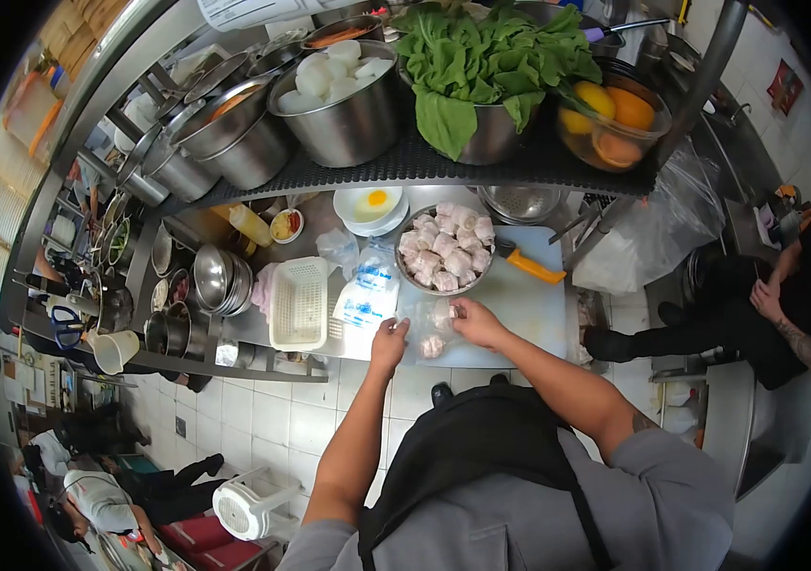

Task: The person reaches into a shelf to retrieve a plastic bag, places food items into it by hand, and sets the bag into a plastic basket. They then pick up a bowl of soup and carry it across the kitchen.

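Note:
My left hand (391,340) is closed on the left edge of a clear plastic bag (418,324). Pale pieces of meat show in the bag, low down near the board's front edge. At the bag's right side, my right hand (472,322) is closed, with a pale piece of meat (449,309) at its fingertips. Just behind the hands stands a metal bowl (407,270) heaped with pale meat pieces (445,249). Bowl and bag are on a white cutting board (515,309). Flat plastic bags with blue print (370,293) lie left of the bag.
A yellow-handled knife (531,266) lies right of the bowl. To the left are a white basket (298,305) and stacked metal bowls (218,276). A shelf (348,184) with pots and leafy greens (491,62) overhangs the counter. A person (786,295) sits at the right.

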`<action>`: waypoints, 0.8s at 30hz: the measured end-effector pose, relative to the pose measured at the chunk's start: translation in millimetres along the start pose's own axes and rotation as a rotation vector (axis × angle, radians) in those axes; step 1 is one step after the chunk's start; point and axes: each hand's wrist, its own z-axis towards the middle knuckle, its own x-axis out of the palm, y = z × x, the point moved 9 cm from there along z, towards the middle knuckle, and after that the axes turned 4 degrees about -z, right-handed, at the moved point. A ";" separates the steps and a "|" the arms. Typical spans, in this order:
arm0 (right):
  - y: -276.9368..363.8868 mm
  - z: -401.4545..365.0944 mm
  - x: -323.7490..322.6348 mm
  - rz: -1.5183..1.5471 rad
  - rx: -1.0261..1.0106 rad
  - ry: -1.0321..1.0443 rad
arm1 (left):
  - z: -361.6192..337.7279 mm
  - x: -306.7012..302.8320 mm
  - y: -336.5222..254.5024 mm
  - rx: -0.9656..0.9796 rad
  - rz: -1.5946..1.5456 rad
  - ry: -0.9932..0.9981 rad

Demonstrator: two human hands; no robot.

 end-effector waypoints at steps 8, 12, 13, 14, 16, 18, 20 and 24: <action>10.1 2.3 16.6 0.257 0.006 0.106 | -32.4 -10.4 -75.1 0.466 0.219 -0.281; 0.1 4.4 19.3 0.100 -0.016 0.082 | -44.4 24.7 -129.9 0.451 0.452 0.037; 3.9 4.1 17.8 0.064 -0.014 0.086 | -37.7 32.4 -130.1 0.489 0.474 0.038; 8.1 3.7 16.8 0.084 -0.047 0.074 | -35.3 36.2 -133.3 0.506 0.477 0.039; 9.3 3.1 17.1 0.128 -0.110 0.046 | -35.8 41.3 -144.1 0.540 0.486 0.044; 10.2 6.0 20.6 -0.091 -0.174 0.065 | -43.3 47.6 -153.5 0.481 0.483 0.146; 16.9 6.5 18.4 -0.301 -0.182 0.055 | -49.1 59.5 -164.5 0.489 0.461 0.223; 14.1 12.1 20.1 -0.358 -0.145 -0.027 | -45.9 56.0 -169.5 0.548 0.293 0.243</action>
